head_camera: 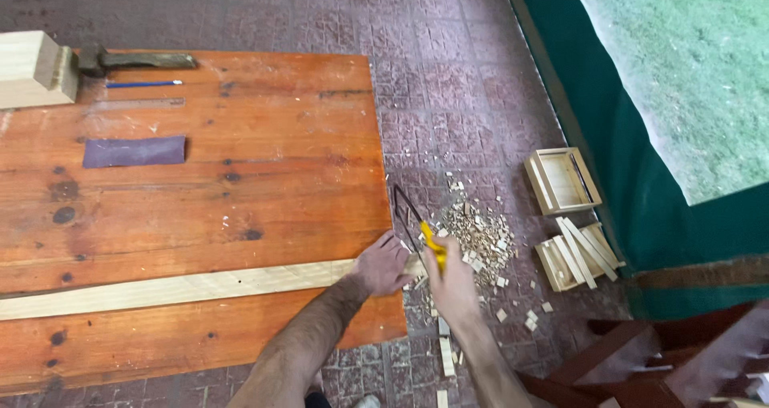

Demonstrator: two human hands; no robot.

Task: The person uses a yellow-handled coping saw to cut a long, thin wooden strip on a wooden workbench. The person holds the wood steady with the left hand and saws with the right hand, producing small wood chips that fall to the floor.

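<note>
Two hands at table's (240, 136) near right edge: left hand (383, 265) pressed flat on strip (176, 286), right hand (451, 280) clenched on saw (416, 224). Cut under way; many offcuts (481, 240) on floor, most of strip uncut.

The left hand (383, 265) presses flat on the end of a pale wood strip (176, 286) lying across an orange-brown table (240, 160). The right hand (452, 284) grips a yellow-handled saw (416, 220) at the strip's end, just past the table edge. Wood scraps (481, 240) litter the tiled floor below. Two small wooden boxes (570, 216) stand nearby. A purple sheet (134, 151), ruler (136, 103), blue pen (142, 84) and wood block (32, 69) rest on the table.
</note>
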